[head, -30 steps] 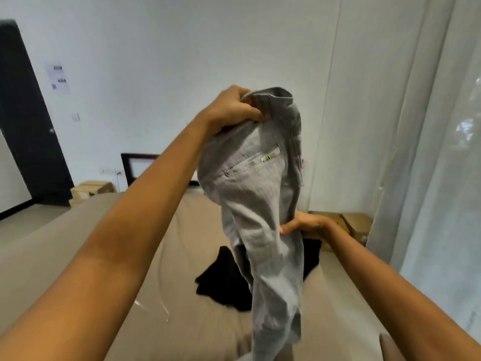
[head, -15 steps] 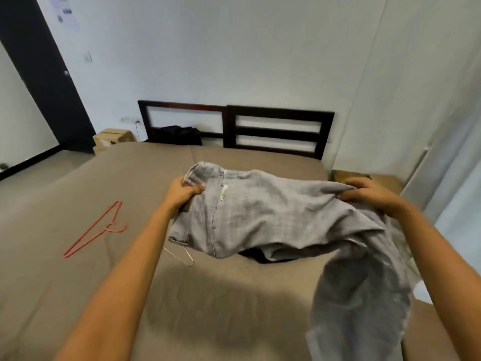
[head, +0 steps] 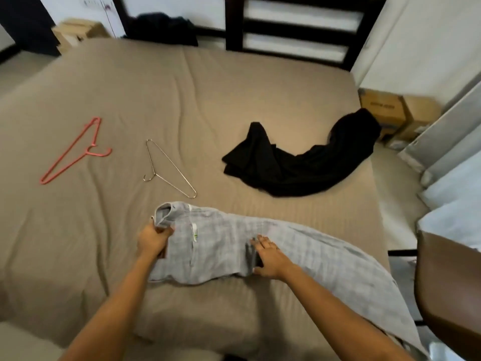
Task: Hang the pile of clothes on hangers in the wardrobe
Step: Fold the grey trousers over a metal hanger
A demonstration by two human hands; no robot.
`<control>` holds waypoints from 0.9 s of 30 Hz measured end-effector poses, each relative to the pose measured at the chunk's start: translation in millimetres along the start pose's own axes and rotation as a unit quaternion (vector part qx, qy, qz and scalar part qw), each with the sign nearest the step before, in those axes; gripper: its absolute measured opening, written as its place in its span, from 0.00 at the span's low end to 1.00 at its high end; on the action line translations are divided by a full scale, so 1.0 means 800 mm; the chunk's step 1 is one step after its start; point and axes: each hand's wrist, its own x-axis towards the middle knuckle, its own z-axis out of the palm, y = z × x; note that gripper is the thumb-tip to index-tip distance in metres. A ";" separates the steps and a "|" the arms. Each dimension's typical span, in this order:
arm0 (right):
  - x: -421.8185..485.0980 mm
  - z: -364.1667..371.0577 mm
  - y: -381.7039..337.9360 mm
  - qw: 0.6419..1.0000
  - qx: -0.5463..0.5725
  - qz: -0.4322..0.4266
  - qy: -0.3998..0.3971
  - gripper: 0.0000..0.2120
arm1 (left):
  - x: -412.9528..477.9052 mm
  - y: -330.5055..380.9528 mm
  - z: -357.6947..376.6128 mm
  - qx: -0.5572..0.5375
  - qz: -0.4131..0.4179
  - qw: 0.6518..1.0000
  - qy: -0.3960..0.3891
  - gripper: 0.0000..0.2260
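Head view | left hand (head: 153, 241) grips grey trousers (head: 216, 246) | right hand (head: 269, 259) flat on them | pink hanger (head: 75, 152), wire hanger (head: 166, 165), black garment (head: 294, 162) untouched

text: none legible; cardboard box (head: 381, 110) print blurred; tag (head: 194, 231) on grey trousers (head: 221, 256) unreadable

Bed (head: 182, 87): taupe cover, creased. Dark slatted headboard (head: 294, 27) along its far edge. Cardboard boxes (head: 398, 113) on the floor off the far right corner; another box (head: 78, 29) off the far left corner. Brown chair (head: 450, 282) beside the near right edge. Pale curtain (head: 455, 178) beyond.
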 end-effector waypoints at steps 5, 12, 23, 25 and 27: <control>-0.009 0.054 0.027 0.996 -0.075 0.034 0.025 0.48 | 0.050 -0.007 0.002 0.091 0.045 0.988 0.115 0.19; -0.016 0.080 0.092 0.986 -0.027 0.139 0.087 0.41 | 0.003 0.031 0.153 0.240 0.279 0.926 -0.085 0.35; -0.095 0.117 0.207 0.273 0.602 0.642 0.389 0.37 | -0.137 0.093 0.357 0.479 0.422 0.712 -0.291 0.40; -0.114 0.121 0.241 0.113 0.692 0.586 0.407 0.42 | -0.135 0.097 0.362 0.492 0.437 0.686 -0.311 0.35; -0.127 0.126 0.264 0.076 0.755 0.460 0.461 0.39 | -0.127 0.087 0.363 0.508 0.434 0.664 -0.336 0.23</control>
